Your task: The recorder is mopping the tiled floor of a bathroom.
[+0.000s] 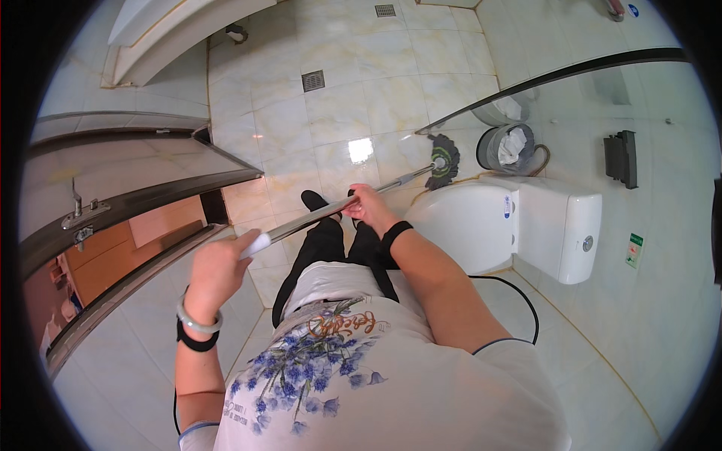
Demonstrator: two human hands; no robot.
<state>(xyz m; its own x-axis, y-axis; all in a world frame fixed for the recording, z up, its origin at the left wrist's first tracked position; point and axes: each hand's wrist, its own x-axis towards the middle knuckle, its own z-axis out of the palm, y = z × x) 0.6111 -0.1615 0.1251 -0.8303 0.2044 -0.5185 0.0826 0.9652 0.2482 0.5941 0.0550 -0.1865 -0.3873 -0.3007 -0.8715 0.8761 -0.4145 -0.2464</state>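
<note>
My left hand [220,268] is wrapped around the white end grip of a mop's metal handle [307,221]. Farther down the same pole, my right hand [368,207] closes on it above a grey collar. The handle slants across in front of my legs, down to the right. Its grey mop head [443,162], with green bands, is spread on the tiled floor [389,104] beside the toilet's front and below the foot of the glass panel. A bracelet and a black band circle my left wrist; another black band is on the right.
A white toilet [462,231] stands at my right, with a lined waste bin [507,147] holding white paper beyond it. A dark-edged glass panel [564,79] runs above the bin. At left is a door with a metal handle [84,214]. Floor drains [313,81] lie ahead.
</note>
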